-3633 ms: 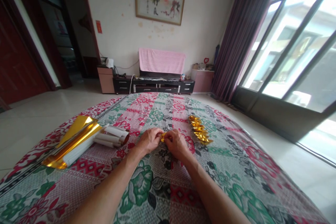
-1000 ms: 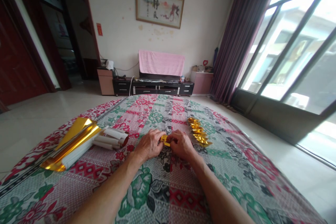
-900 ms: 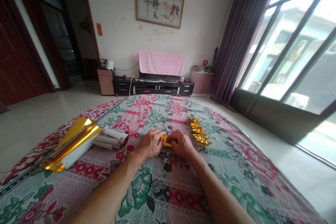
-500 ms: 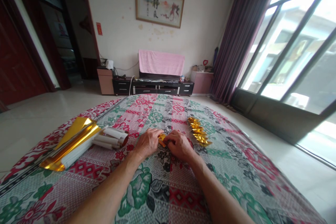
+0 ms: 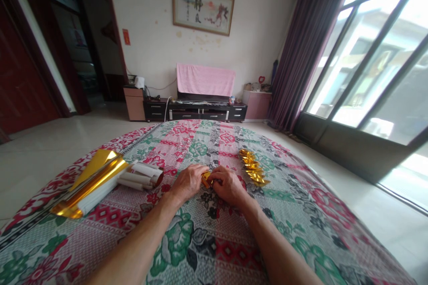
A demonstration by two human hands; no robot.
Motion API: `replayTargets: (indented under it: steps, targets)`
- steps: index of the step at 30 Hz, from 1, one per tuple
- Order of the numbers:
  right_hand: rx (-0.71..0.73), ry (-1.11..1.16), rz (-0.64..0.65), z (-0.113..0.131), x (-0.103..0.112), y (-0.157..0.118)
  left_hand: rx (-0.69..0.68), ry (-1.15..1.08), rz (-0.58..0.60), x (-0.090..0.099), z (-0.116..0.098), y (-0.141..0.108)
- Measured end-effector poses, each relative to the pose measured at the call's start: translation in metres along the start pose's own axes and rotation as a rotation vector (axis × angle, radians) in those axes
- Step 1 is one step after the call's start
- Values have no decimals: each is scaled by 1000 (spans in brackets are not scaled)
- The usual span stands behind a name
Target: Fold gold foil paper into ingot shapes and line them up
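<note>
Between my two hands, just over the middle of the patterned tablecloth (image 5: 200, 148), is a small piece of gold foil paper (image 5: 206, 179), partly hidden by my fingers. My left hand (image 5: 190, 182) pinches its left side. On the other side, my right hand (image 5: 229, 185) grips it with curled fingers. To the right lies a row of folded gold paper ingots (image 5: 254, 169), several of them nested together. At the left rest a stack of gold foil sheets (image 5: 96, 178), partly curled, and some white-backed rolled sheets (image 5: 140, 176).
Past the table's far edge stands a low black TV cabinet (image 5: 207, 110) with a pink cloth (image 5: 205, 80) over the screen. A purple curtain (image 5: 297, 53) and large window (image 5: 371, 62) are on the right. A doorway (image 5: 75, 44) opens at the left.
My fingers have shifted slightly on the gold foil paper, and its visible shape has changed a little. Everything else stays where it was.
</note>
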State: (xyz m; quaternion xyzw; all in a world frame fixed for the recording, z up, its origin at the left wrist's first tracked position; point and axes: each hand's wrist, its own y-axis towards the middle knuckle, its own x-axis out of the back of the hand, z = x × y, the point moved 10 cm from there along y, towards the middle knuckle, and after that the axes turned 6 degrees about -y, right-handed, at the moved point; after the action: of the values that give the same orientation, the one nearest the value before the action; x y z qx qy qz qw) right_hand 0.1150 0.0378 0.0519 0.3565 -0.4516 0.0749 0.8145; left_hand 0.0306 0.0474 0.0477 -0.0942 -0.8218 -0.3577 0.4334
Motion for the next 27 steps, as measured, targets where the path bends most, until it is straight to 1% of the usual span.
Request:
replayTargets:
  steps: [7,12,14,20,24,27]
  targets:
    - [22,46,20,-2,3,1,-27,-33,1,4,-3,-2]
    - [40,71,36,-5,0,-1,-52,-90,84,1,-4,-3]
    - [41,69,42,-5,-1,-1,-64,-104,100,1,-6,-4]
    - [42,76,20,0,3,-1,-48,-130,75,4,-4,-3]
    - [29,80,-3,-1,5,0,-55,-127,104,1,-6,-3]
    - [48,96,-11,-2,5,-2,-51,-108,140,0,-7,-4]
